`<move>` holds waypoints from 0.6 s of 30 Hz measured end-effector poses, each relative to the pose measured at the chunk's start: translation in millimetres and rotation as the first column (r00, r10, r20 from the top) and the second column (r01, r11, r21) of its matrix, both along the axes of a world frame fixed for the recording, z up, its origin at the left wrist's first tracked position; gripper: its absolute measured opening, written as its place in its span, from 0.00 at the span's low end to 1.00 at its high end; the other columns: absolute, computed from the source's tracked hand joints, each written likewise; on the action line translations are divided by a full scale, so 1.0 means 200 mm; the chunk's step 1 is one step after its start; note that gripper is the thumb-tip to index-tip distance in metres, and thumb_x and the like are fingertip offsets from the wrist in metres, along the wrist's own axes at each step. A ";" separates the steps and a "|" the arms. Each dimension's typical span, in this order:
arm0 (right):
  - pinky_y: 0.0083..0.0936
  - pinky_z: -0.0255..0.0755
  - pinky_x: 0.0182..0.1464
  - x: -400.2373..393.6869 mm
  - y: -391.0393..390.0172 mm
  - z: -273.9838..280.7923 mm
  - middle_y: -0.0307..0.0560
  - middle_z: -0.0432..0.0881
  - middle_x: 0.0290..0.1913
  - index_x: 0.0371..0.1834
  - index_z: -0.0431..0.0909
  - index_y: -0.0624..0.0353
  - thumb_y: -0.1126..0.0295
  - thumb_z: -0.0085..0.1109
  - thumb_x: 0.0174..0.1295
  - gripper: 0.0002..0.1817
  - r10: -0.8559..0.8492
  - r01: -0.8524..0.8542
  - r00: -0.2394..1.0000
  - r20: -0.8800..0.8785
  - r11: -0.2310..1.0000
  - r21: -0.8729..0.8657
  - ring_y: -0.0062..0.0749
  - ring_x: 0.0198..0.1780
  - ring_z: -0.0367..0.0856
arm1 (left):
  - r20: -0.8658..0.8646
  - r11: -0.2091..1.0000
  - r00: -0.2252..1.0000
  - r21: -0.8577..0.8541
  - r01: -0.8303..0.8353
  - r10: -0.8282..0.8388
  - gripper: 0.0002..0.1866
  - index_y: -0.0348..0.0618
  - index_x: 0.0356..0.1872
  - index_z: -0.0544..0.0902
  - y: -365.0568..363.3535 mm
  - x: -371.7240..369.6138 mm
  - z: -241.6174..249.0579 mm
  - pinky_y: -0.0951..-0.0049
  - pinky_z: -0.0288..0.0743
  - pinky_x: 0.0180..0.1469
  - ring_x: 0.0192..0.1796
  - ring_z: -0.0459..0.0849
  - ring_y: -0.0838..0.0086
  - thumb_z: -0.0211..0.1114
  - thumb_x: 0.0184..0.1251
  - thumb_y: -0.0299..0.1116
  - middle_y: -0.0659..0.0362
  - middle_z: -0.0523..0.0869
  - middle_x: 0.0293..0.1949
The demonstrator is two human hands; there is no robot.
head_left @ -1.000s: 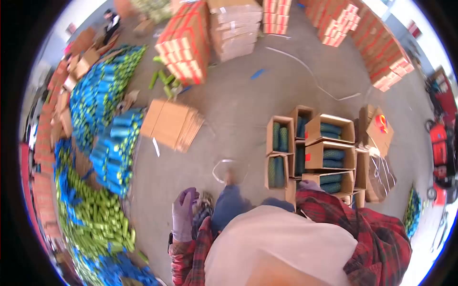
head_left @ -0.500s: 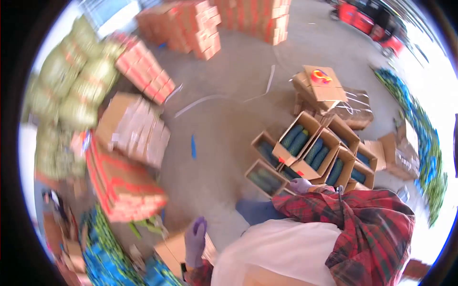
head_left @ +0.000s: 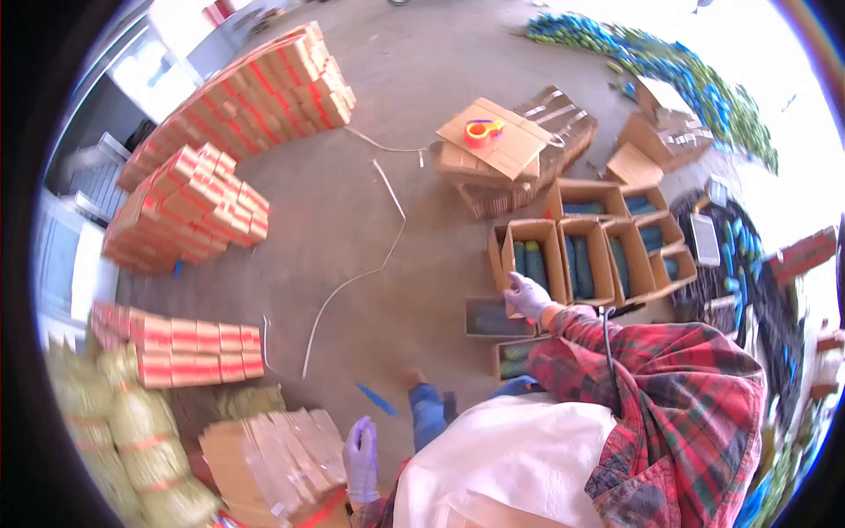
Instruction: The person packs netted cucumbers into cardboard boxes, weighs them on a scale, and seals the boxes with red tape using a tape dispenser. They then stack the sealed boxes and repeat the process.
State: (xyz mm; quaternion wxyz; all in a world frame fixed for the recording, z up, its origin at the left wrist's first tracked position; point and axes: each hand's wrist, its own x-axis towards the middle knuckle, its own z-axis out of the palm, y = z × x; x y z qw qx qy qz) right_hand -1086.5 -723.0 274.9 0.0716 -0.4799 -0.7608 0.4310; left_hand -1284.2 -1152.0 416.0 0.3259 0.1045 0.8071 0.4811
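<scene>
My right hand [head_left: 528,297], in a pale purple glove, is at the front left corner of an open cardboard box [head_left: 556,264]. Its fingers are stretched and apart, with the tips right at the box's left wall. Inside that box lie long dark green vegetables [head_left: 533,262], shaped like cucumbers or zucchini. Several more open boxes [head_left: 627,251] of the same vegetables stand close together beside it. My left hand [head_left: 360,459], gloved too, hangs low on the left with its fingers extended upward and nothing in it. Below it lies a stack of flattened cardboard [head_left: 273,462].
An orange tape dispenser [head_left: 482,132] rests on cardboard over a stack [head_left: 550,145]. Red-marked cartons [head_left: 198,207] are piled at the left, near stuffed green sacks [head_left: 145,431]. A white strap [head_left: 352,277] trails across the floor. Blue and green produce [head_left: 669,70] is heaped at the far right.
The view has swung to the right, so the boxes and piles sit differently in it. My right hand has moved up to the box's corner. My left hand stays low with its fingers extended.
</scene>
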 end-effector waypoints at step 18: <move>0.20 0.71 0.36 -0.85 1.11 0.08 0.34 0.76 0.37 0.80 0.48 0.50 0.68 0.63 0.67 0.42 -0.868 0.521 0.161 -0.470 0.479 -0.707 0.21 0.35 0.76 | 0.067 0.658 0.663 -0.078 0.749 -0.746 0.20 0.29 0.58 0.78 2.08 -1.64 -0.09 0.76 0.76 0.56 0.52 0.83 0.76 0.62 0.73 0.33 0.54 0.86 0.50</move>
